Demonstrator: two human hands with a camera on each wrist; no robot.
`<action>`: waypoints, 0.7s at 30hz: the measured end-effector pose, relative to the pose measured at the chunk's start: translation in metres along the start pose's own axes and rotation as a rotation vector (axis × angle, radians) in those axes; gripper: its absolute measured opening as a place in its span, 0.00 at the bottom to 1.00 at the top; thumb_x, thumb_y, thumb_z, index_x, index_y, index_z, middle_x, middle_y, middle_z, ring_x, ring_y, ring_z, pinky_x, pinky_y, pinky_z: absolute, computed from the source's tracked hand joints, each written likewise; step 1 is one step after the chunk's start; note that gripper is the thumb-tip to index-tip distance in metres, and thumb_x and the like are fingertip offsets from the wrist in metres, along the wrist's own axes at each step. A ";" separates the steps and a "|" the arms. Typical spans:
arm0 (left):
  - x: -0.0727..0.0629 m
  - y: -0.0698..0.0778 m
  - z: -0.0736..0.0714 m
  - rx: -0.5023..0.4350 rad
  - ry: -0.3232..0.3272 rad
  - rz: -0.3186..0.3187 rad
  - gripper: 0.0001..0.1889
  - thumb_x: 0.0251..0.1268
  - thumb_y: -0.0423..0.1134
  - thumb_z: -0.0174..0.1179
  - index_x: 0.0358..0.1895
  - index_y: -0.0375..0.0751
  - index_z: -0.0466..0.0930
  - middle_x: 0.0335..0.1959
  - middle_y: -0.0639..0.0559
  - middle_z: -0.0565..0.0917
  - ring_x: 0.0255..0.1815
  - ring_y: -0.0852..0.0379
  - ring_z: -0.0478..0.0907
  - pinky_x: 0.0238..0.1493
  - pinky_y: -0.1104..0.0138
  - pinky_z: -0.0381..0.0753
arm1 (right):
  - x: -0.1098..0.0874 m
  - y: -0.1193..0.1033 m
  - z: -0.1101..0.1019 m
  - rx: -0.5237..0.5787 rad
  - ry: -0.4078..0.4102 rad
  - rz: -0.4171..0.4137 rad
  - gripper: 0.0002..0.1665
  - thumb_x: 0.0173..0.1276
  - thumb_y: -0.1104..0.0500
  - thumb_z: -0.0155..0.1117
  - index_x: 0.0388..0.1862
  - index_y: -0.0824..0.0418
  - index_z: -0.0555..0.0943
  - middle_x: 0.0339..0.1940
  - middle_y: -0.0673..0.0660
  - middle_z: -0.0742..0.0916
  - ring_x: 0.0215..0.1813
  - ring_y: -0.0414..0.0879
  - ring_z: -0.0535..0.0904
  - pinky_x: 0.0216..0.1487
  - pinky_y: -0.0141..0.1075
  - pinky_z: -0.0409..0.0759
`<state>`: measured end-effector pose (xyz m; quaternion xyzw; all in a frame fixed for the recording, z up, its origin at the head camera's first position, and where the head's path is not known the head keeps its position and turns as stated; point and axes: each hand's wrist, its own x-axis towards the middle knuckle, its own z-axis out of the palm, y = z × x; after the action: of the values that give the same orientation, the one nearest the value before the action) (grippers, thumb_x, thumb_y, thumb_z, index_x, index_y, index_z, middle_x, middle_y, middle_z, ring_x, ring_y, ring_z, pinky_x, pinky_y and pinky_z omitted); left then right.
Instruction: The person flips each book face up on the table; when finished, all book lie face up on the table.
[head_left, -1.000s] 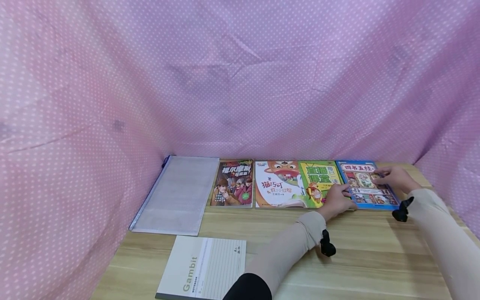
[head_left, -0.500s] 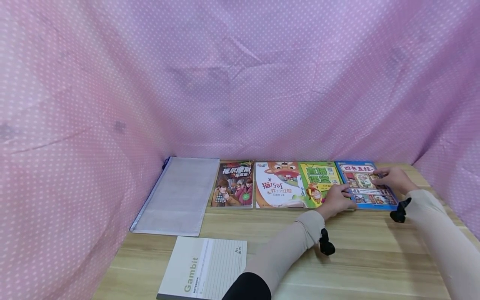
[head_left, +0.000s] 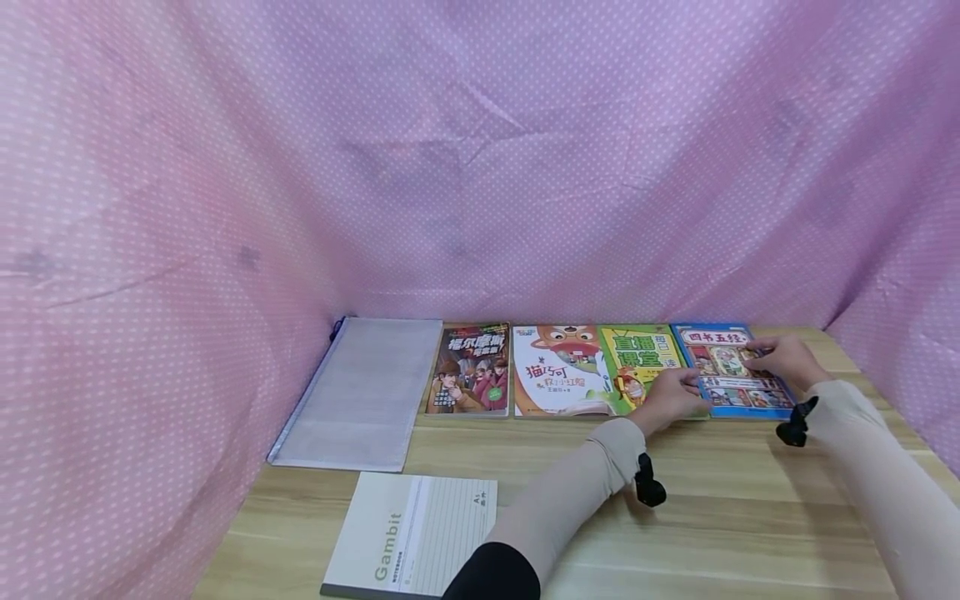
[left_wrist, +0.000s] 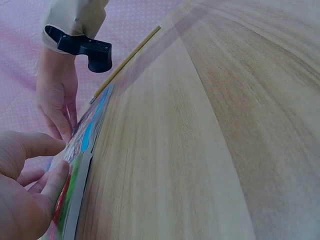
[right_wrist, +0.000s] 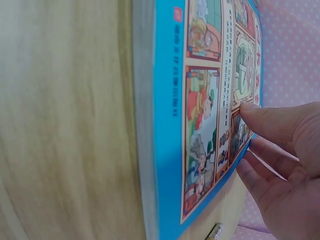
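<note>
A blue-bordered picture book lies flat at the right end of a row of books. My right hand holds its right edge; in the right wrist view the thumb lies on the cover and the other fingers are at the edge, their tips partly hidden. The left hand rests at the right side of a green-covered book, fingers extended towards the blue book. These two books lie side by side. Part of the green cover is hidden beneath the left hand.
A white picture book, a dark comic-style book and a whitish mesh zip pouch continue the row leftwards. Nearer lies a Gambit notebook. A pencil rests beyond the blue book. Pink dotted cloth hangs behind the table.
Both hands stay at the same books, nearly still. The whole head view shifts slightly, moving the left-hand items a little to the right in the picture.
</note>
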<state>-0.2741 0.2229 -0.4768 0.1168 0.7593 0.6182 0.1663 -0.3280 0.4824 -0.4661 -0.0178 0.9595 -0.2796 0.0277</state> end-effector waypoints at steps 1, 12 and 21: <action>0.001 0.000 0.000 0.001 0.005 0.002 0.29 0.58 0.24 0.71 0.65 0.41 0.80 0.46 0.52 0.85 0.37 0.70 0.76 0.39 0.75 0.81 | 0.000 0.000 0.000 0.002 0.005 0.003 0.34 0.65 0.60 0.72 0.61 0.82 0.74 0.63 0.87 0.71 0.62 0.78 0.70 0.58 0.62 0.73; 0.008 0.001 -0.015 0.053 0.014 0.052 0.23 0.59 0.26 0.71 0.59 0.39 0.84 0.41 0.54 0.85 0.35 0.70 0.77 0.38 0.77 0.80 | 0.004 -0.012 0.003 0.039 0.030 -0.005 0.31 0.74 0.56 0.63 0.63 0.81 0.73 0.55 0.84 0.80 0.38 0.38 0.77 0.36 0.27 0.73; 0.005 0.009 -0.068 0.112 -0.106 0.148 0.20 0.68 0.31 0.66 0.63 0.39 0.81 0.53 0.45 0.85 0.42 0.68 0.80 0.41 0.75 0.83 | 0.011 -0.044 0.009 0.067 0.037 -0.043 0.34 0.80 0.53 0.54 0.70 0.80 0.67 0.43 0.77 0.83 0.26 0.44 0.75 0.28 0.35 0.75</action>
<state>-0.3055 0.1655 -0.4562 0.2143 0.7719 0.5785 0.1534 -0.3377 0.4401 -0.4506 -0.0323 0.9494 -0.3125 0.0045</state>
